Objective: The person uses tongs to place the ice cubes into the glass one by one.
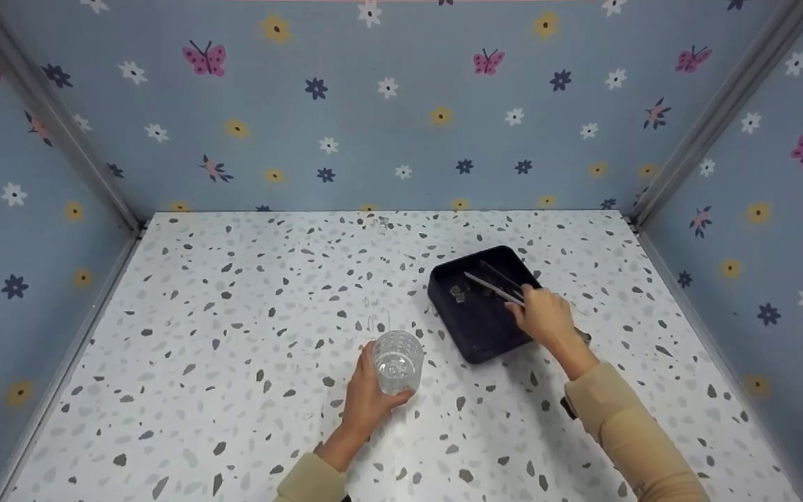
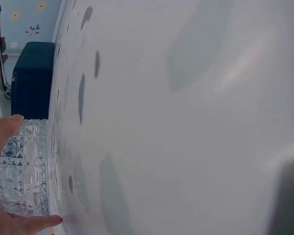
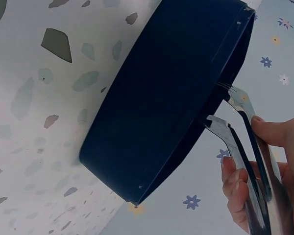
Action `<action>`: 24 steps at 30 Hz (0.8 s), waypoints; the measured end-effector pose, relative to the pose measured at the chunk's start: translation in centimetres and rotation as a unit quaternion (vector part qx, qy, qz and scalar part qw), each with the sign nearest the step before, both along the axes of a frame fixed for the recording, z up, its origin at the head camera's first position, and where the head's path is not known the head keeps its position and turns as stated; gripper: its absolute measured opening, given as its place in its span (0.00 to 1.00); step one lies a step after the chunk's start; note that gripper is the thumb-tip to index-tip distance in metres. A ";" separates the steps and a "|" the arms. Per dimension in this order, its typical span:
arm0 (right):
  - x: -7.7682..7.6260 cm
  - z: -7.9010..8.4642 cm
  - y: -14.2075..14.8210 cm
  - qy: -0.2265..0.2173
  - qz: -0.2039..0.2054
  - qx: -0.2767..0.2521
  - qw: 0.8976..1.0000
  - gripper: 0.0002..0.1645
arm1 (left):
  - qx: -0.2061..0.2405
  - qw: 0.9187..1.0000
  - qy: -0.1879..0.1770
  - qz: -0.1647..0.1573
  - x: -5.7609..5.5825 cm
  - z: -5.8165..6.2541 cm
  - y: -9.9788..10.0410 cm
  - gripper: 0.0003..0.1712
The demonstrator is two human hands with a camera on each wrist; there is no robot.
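Note:
A clear, cut-pattern glass tumbler (image 1: 398, 362) stands upright on the table, and my left hand (image 1: 365, 401) holds it round its side, thumb at the near edge. In the left wrist view the tumbler (image 2: 27, 164) shows its faceted wall between thumb and fingers. My right hand (image 1: 546, 317) grips metal tongs (image 1: 492, 284) over the dark blue tray (image 1: 475, 341). Small clear ice-like cubes (image 1: 457, 293) lie on the tray's far-left part. From the right wrist, the tongs (image 3: 264, 181) have their arms apart, and their tips dip past the rim, partly hidden by the tray wall.
The white speckled tabletop (image 1: 234, 362) carries the tray right of the tumbler. A blue flowered back panel (image 1: 387, 125) and side panels close in the table at the back, left and right, with grey metal posts (image 1: 715, 104) at the corners.

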State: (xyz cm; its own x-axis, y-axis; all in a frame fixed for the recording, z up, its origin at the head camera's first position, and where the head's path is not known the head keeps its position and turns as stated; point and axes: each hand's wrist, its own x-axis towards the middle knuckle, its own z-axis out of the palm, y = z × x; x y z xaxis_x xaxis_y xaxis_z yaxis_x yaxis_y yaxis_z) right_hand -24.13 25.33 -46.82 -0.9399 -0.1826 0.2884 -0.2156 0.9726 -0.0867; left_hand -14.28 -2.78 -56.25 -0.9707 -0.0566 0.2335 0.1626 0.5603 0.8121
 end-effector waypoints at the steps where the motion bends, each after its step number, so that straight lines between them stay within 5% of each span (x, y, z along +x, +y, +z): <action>1: -0.1 -0.1 0.0 0.000 -0.001 0.001 1.000 0.23 | 0.000 1.000 0.002 0.000 0.0 0.0 0.0 0.58; 24: -2.4 -2.0 -0.5 -0.032 -0.018 0.007 0.999 0.22 | 0.005 1.000 0.010 0.000 0.0 0.0 0.0 0.58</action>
